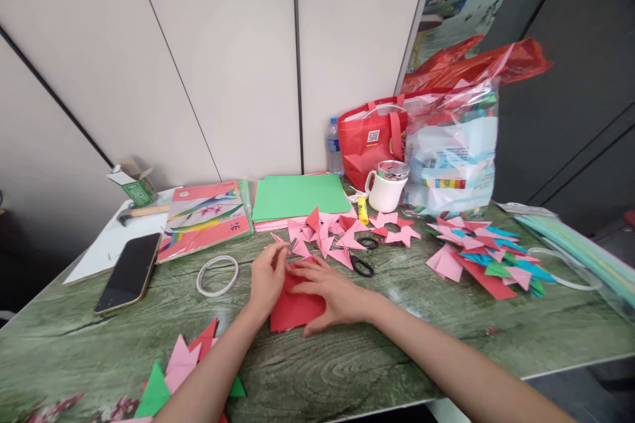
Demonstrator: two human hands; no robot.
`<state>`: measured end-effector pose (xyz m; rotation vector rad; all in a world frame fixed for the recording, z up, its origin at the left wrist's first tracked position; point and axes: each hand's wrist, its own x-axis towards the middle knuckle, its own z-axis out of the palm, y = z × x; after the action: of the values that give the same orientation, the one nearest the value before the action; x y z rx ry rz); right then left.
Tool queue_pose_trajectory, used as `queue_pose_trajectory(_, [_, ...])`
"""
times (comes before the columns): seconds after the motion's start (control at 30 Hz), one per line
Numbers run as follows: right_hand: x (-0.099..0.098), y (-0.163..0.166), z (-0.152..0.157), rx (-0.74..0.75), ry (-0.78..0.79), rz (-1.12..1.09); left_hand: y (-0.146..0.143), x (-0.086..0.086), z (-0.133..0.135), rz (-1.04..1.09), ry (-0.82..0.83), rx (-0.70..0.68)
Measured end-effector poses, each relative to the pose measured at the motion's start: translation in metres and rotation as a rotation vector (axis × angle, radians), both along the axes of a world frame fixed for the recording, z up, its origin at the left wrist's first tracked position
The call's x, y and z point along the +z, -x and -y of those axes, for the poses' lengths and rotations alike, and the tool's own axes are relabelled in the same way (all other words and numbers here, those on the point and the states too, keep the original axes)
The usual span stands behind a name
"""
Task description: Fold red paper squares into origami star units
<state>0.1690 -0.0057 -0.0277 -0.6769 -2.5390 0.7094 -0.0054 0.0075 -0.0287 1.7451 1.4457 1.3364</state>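
Note:
My right hand (pixel 337 292) lies spread over a red sheet of paper (pixel 292 307) on the table, its fingers stretched across the upper part. At the sheet's left edge, my left hand (pixel 268 277) has its fingertips pinched together; what they hold, if anything, is hidden. A small pink paper point shows just above those fingertips. Folded pink and red paper pieces (pixel 325 238) lie just beyond both hands. Black-handled scissors (pixel 362 266) rest beside them, partly under the paper. A yellow glue stick (pixel 362 210) stands behind.
Green sheets (pixel 302 197) and a paper pack (pixel 206 218) lie at the back. A phone (pixel 127 273), a hammer (pixel 143 213) and a white ring (pixel 217 276) are left. A white mug (pixel 387 188) stands before a red bag (pixel 364 145). Folded paper (pixel 486 248) is heaped right.

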Motion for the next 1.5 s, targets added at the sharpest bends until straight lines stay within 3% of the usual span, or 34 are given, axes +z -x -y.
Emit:
queue_pose_trajectory(0.23, [0.006,-0.002,-0.001,-0.036,0.201,-0.066,0.001,0.003,-0.002,0.250,0.033,0.033])
queue_pose_trajectory(0.37, [0.001,0.001,-0.001,-0.100,0.242,-0.212,0.001,0.006,-0.003,0.326,0.012,0.102])
queue_pose_trajectory(0.53, [0.000,0.006,-0.002,-0.354,0.191,-0.528,0.000,0.010,-0.001,0.371,-0.052,0.197])
queue_pose_trajectory(0.7, [0.000,0.002,-0.006,-0.616,0.150,-0.704,0.002,0.010,-0.003,0.361,-0.069,0.295])
queue_pose_trajectory(0.9, [-0.001,0.000,-0.007,-0.774,0.170,-0.909,-0.001,0.015,0.000,0.369,0.019,0.138])
queue_pose_trajectory(1.07, [-0.006,0.004,-0.009,-0.669,0.333,-0.978,-0.005,0.018,0.007,0.300,0.042,-0.047])
queue_pose_trajectory(1.17, [-0.008,0.004,-0.010,-0.634,0.296,-0.929,-0.007,0.015,0.007,0.317,0.085,-0.081])
queue_pose_trajectory(1.27, [-0.005,0.001,-0.010,-0.607,0.208,-0.802,-0.008,0.011,0.004,0.495,0.198,-0.112])
queue_pose_trajectory(1.5, [-0.001,-0.001,-0.006,-0.338,0.249,-0.675,0.002,0.013,-0.005,0.900,0.446,0.018])
